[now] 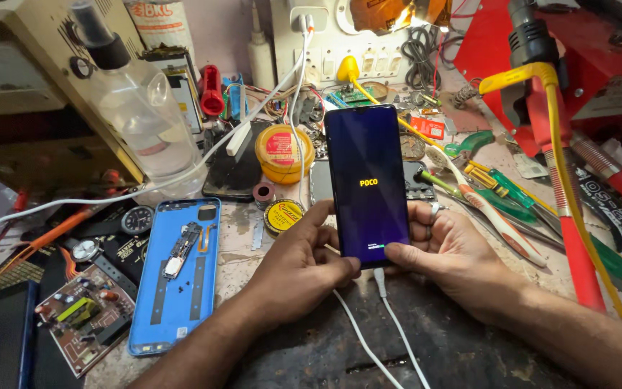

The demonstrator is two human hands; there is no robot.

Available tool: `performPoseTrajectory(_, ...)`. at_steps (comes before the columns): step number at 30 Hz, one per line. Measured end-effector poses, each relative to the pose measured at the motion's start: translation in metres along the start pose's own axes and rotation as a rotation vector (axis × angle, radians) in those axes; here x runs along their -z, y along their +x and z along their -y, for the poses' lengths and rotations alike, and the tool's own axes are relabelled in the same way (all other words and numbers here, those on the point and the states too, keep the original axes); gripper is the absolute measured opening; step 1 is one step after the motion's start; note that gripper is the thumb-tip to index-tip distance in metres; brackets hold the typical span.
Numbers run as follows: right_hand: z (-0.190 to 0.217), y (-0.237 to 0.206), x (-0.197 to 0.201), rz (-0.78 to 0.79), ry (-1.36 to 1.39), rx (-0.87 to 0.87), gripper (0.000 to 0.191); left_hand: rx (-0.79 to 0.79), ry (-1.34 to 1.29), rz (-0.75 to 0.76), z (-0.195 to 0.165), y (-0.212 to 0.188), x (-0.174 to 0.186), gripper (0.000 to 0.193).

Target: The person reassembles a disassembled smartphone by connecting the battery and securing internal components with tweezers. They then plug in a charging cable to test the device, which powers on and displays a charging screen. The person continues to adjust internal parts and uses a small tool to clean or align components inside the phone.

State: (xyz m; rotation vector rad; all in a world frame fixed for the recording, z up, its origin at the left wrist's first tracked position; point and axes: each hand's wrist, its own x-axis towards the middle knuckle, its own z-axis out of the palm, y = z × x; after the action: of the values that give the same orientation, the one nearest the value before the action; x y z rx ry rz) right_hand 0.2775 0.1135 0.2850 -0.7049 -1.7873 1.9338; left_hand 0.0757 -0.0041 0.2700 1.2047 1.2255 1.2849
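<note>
Both hands hold a dark smartphone [366,173] upright above the bench, its screen lit with a small yellow logo. My left hand [304,261] grips its lower left edge, thumb against the side. My right hand [446,253], with a ring on one finger, grips the lower right corner, thumb on the screen's bottom. A white cable [391,317] is plugged into the phone's bottom and runs toward me.
A blue phone back cover [196,302] with a small board and screws lies at left, beside a circuit board [84,317]. Yellow paste tins [283,153], a clear bottle [134,108], screwdrivers [502,191] and a red-handled tool [574,252] crowd the bench.
</note>
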Motion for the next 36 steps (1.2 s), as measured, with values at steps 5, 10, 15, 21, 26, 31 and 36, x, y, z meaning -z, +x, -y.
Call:
performPoseTrajectory(5, 0.003, -0.004, -0.008, -0.008, 0.024, 0.058, 0.041, -0.058, -0.008, 0.017, -0.007, -0.010, 0.002, 0.065)
performPoseTrajectory(10, -0.001, -0.006, -0.012, -0.045, 0.020, 0.072, 0.042, -0.063, -0.040, 0.025, -0.003, -0.014, 0.006, 0.066)
performPoseTrajectory(15, -0.018, 0.001, -0.017, -0.054, 0.092, 0.096, 0.040, -0.054, -0.134, 0.036, 0.012, -0.015, 0.015, 0.068)
performPoseTrajectory(21, -0.021, 0.002, -0.028, -0.045, 0.084, 0.121, 0.041, -0.076, -0.111, -0.027, 0.017, -0.024, 0.017, 0.064)
performPoseTrajectory(26, -0.015, -0.001, -0.032, -0.006, 0.081, 0.137, 0.046, -0.101, -0.137, -0.042, 0.018, -0.029, 0.015, 0.060)
performPoseTrajectory(31, -0.013, -0.007, -0.029, 0.040, 0.047, 0.071, 0.051, -0.113, -0.120, -0.030, 0.023, -0.032, 0.012, 0.060)
performPoseTrajectory(36, -0.016, -0.007, -0.024, 0.079, 0.044, 0.009, 0.054, -0.083, -0.064, -0.034, 0.022, -0.033, 0.013, 0.061)
